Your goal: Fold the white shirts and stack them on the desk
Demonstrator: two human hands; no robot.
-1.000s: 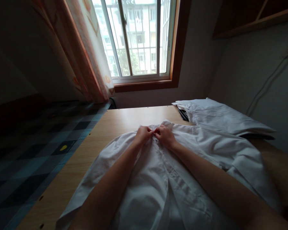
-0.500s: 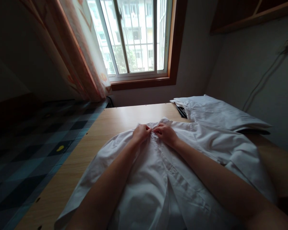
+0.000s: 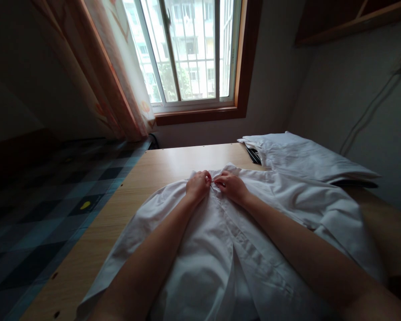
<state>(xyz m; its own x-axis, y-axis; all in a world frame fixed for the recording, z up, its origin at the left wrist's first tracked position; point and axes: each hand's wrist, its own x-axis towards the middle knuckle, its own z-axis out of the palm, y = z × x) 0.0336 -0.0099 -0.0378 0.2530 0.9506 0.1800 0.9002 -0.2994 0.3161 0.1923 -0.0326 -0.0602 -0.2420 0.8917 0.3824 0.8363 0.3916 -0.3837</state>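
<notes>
A white shirt lies spread on the wooden table, its collar end away from me and its front placket running down the middle. My left hand is closed in a pinch at the top of the placket, near the collar. Right beside it my right hand pinches the other front edge, fingertips almost meeting those of the left. Whether a button sits between the fingers is too small to make out. Both forearms rest over the shirt's front and hide parts of it.
Folded white clothes with something dark beneath lie at the table's back right. The wooden tabletop meets a checked bedspread on the left. Behind are a window and an orange curtain. A cable hangs on the right wall.
My left hand has turned and lifted slightly, its fingers shifting at the collar. The right hand keeps its pinch almost in place. The shirt lies as before.
</notes>
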